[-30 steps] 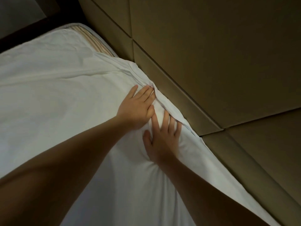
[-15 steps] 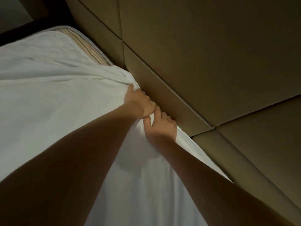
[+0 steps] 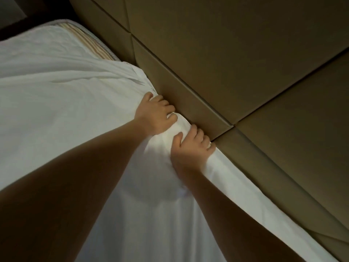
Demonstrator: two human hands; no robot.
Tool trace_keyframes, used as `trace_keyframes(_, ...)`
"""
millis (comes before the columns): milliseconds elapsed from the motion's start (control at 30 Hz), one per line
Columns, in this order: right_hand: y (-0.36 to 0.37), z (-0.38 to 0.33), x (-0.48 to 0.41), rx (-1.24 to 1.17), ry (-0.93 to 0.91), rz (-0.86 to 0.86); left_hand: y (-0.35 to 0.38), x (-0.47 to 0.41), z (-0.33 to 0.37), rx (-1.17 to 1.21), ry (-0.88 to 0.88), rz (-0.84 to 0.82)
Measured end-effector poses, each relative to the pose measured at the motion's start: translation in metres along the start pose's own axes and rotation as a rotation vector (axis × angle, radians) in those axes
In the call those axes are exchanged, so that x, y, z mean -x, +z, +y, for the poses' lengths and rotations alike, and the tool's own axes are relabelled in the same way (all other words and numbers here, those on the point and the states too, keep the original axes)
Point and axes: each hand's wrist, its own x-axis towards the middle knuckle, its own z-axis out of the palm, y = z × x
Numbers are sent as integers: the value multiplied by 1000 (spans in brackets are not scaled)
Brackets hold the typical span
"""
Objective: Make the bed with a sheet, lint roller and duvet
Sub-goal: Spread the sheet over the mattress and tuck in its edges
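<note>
Both hands, left hand and right hand, grip the sheet edge against the padded headboard; tugging unevenly may uncover more of the striped mattress near the headboard.

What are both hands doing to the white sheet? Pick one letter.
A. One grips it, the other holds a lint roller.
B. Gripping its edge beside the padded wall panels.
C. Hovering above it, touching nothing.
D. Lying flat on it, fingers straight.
B: the left hand and the right hand both curl their fingers round the bunched edge of the sheet, right beside the padded wall panels.
</note>
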Motion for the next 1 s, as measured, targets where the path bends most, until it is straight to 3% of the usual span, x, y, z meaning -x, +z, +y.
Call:
trace_keyframes(100, -11, 1, -9, 7, 77, -264, -7, -19, 16, -91, -20, -159)
trace_keyframes(167, -16, 8, -27, -49, 17, -424, -7, -28, 25, -102, -66, -209)
trace_keyframes(267, -24, 18, -41, -135, 50, -576, 3, -23, 22, -41, -78, -77)
trace_keyframes(333, -17, 16, -34, -112, 39, -525, 9, -10, 18, 107, -39, 98)
trace_keyframes(400, -10, 12, -19, 16, -4, -286, 8, 1, 13, 350, -28, 231)
trace_keyframes(467, -21, 0, -8, 6, -86, -241, -2, 12, -3, 455, -92, 298)
trace_keyframes(500, -22, -7, -3, 15, -199, -217, -8, 18, -16, 408, -133, 321)
trace_keyframes(567, -26, -27, 0, -36, -392, -336, -18, 31, -53, 211, -227, 309)
trace_keyframes(700, -20, -74, -28, -148, -300, -499, -22, 68, -128, 2, -513, 75)
trace_keyframes(833, 2, -112, -51, 17, -349, -461, -15, 83, -159, 34, -486, -35)
trace_keyframes(1000, 21, -147, -67, 28, -354, -401, 12, 85, -167, -24, -457, 137)
